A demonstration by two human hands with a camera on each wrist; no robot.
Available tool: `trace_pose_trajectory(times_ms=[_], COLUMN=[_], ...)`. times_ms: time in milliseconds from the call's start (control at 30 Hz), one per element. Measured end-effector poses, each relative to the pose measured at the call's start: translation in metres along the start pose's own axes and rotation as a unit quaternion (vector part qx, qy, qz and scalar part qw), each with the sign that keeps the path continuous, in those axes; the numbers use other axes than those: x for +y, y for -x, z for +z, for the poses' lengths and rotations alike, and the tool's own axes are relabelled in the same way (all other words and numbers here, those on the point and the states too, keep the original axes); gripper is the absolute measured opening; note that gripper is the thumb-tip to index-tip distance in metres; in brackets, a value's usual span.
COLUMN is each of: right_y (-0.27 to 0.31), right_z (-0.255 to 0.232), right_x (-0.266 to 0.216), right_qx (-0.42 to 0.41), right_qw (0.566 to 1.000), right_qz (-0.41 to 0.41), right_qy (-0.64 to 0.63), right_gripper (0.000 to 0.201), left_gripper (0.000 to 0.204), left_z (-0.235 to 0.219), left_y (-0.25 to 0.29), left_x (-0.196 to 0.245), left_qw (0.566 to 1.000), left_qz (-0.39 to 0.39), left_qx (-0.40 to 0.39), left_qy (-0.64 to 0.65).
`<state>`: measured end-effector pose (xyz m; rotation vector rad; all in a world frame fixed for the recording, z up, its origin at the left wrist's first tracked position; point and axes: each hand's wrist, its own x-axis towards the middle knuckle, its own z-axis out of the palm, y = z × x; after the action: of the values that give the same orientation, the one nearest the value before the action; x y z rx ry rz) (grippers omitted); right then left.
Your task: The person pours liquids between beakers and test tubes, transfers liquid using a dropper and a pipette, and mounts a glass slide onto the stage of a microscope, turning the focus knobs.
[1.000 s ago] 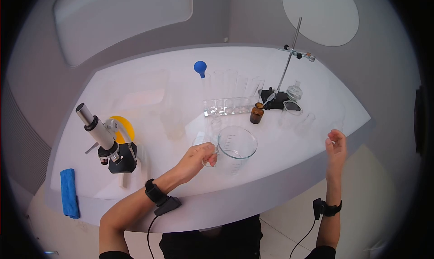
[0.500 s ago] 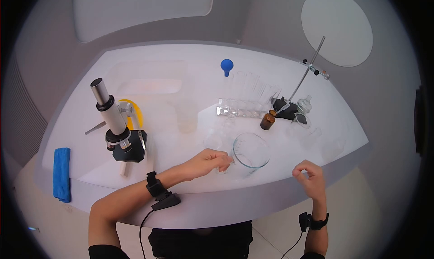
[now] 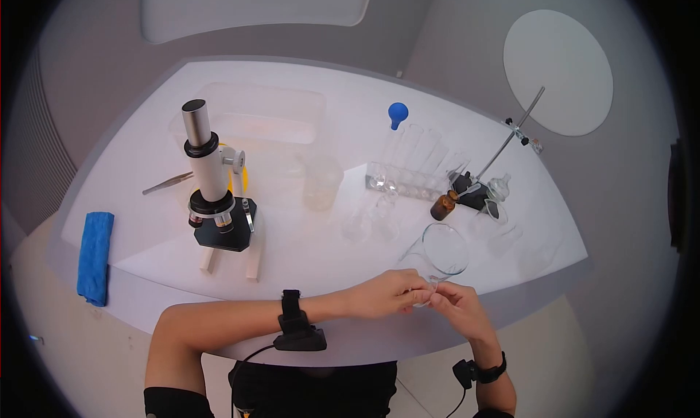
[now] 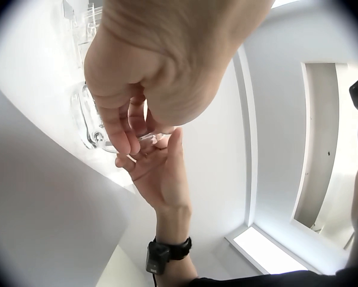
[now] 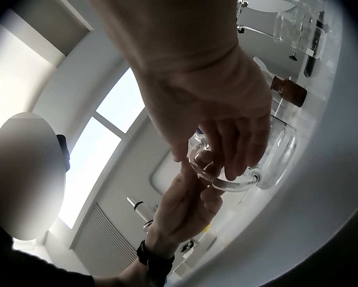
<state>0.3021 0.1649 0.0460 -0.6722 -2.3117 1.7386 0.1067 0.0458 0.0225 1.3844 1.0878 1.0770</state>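
Observation:
A clear glass measuring cup (image 3: pixel 417 256) with a looped handle stands near the front edge of the table, right of the middle. My left hand (image 3: pixel 390 295) pinches its handle (image 5: pixel 230 185) between fingers and thumb. From the right, my right hand (image 3: pixel 463 312) meets it there, fingertips right at the handle. In the right wrist view the right hand (image 5: pixel 221 113) has its fingers stretched down over the glass loop, thumb spread apart from them. The left wrist view has the right palm (image 4: pixel 158 176) turned up just beyond the left fingers.
A microscope (image 3: pixel 211 173) stands left, tweezers (image 3: pixel 168 183) and a blue cloth (image 3: pixel 95 257) farther left. Behind the cup are a brown bottle (image 3: pixel 443 205), a test tube rack (image 3: pixel 408 183), a blue rubber bulb (image 3: pixel 397 113) and a metal stand (image 3: pixel 510 141). Clear glassware (image 3: pixel 356 228) stands left of the cup.
My right hand has come in from the right side to the cup's handle. My left hand has kept its grip on the handle while the cup shifted right. The head view has turned.

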Motion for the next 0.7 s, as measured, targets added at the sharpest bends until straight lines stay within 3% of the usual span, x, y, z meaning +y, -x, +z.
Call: trace_pose_trajectory(times_ms=[67,167,300,367,467,700], right_y=[-0.001,-0.002,-0.004,-0.005,-0.005,0.002], right_z=[0.004,0.002,0.005,-0.002,-0.018,-0.055], right_x=[0.0,0.005,0.005,0.005,0.016,0.027], right_qx=[0.02,0.052,0.097,0.11,0.133,0.203], right_qw=[1.0,0.999,0.995,0.993,0.99,0.977], right_qz=[0.002,-0.001,-0.035,-0.03,-0.033,-0.005], right_qy=[-0.019,-0.014,-0.014,-0.01,-0.036,-0.063], right_gripper=[0.029,0.027,0.019,0.018,0.018,0.026], left_gripper=[0.03,0.035,0.04,0.038,0.035,0.032], left_z=[0.005,0.003,0.0,-0.012,-0.033,-0.068], left_y=[-0.001,0.001,0.012,0.023,0.039,0.068], left_x=[-0.004,-0.01,-0.001,0.01,0.014,0.019], left_qw=[0.998,0.998,0.998,0.999,0.996,0.983], left_qz=[0.035,0.053,0.069,0.003,-0.034,-0.067], left_qx=[0.014,0.005,-0.003,0.0,0.018,0.097], left_qy=[0.054,-0.039,-0.006,-0.036,-0.085,-0.142])
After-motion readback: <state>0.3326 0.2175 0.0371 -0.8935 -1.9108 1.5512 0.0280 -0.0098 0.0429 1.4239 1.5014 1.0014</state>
